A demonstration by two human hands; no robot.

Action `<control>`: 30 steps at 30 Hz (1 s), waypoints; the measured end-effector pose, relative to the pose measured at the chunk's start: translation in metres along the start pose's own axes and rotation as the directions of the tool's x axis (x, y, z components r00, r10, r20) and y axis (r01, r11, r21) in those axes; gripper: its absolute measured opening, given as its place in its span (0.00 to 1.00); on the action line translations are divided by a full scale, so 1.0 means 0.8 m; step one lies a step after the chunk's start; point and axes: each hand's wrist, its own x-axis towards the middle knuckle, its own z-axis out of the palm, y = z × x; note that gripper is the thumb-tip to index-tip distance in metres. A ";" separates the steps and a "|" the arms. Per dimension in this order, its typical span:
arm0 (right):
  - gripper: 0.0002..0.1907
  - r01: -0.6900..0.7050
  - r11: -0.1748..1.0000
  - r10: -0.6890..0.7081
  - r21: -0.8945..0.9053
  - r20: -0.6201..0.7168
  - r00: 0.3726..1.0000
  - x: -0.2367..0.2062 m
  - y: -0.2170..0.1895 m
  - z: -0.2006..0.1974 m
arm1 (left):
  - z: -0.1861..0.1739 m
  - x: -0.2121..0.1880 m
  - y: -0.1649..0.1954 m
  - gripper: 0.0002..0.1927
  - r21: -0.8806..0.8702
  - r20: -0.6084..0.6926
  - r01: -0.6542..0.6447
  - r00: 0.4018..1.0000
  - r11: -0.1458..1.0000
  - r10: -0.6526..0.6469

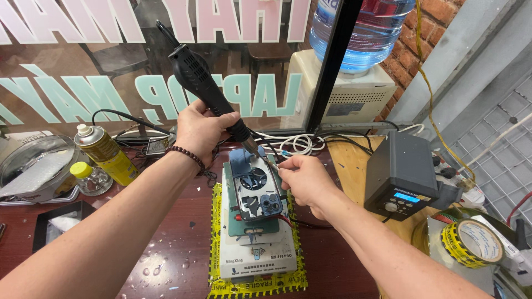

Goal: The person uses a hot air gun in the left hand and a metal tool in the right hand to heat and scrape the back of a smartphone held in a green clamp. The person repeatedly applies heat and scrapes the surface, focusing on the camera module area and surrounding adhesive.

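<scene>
Left hand (200,128) is wrapped tight around a black hot-air handle (206,83), fingers closed all the way round the grip, with the nozzle pointing down toward 5 o'clock. There's a dark bead bracelet (187,155) on that wrist. The nozzle tip sits right over the top edge of an opened phone (259,195), which lies face down in a clamp on a white heating platform (256,243) near the middle of the desk, just below centre. You can see the camera cluster at the phone's 6 o'clock end and a round coil in the middle.

Right hand (305,180) comes in from 4 o'clock and pinches a thin pair of tweezers (272,164) between thumb and fingertips, closed on them. The tips meet the phone's upper edge right by the nozzle, but what they're touching is too small to make out.

The platform stands on yellow tape with black print (299,271). At 9 o'clock there's a yellow spray can (106,153) and a small clear bottle with a yellow cap (90,178). At 3 o'clock is a dark grey station with a blue display (402,176), and a roll of yellow tape (471,242) at 4 o'clock. The water jug (359,30) at 1 o'clock is cut off by the frame top, and a black post hides part of it.
</scene>
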 end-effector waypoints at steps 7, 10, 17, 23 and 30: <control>0.08 -0.093 0.967 0.064 0.237 0.124 0.990 0.015 0.010 -0.011 | -0.001 -0.006 0.006 0.13 0.041 -0.011 0.017 1.000 0.999 -0.016; 0.06 -0.166 0.926 0.116 0.338 0.162 0.980 0.020 0.013 -0.020 | 0.000 -0.006 0.006 0.14 0.013 0.002 0.004 1.000 1.000 -0.004; 0.09 0.244 0.957 -0.254 -0.158 -0.044 0.966 0.005 0.016 -0.016 | -0.010 0.000 0.003 0.14 0.014 -0.026 -0.006 1.000 1.000 0.006; 0.08 0.274 0.772 -0.389 -0.574 -0.086 0.917 -0.009 -0.004 0.000 | -0.014 0.007 -0.002 0.14 0.013 -0.050 -0.018 0.999 1.000 0.018; 0.09 0.346 0.760 -0.461 -0.550 -0.081 0.884 -0.011 -0.005 0.008 | -0.012 0.007 -0.001 0.14 0.010 -0.045 -0.020 0.999 1.000 0.021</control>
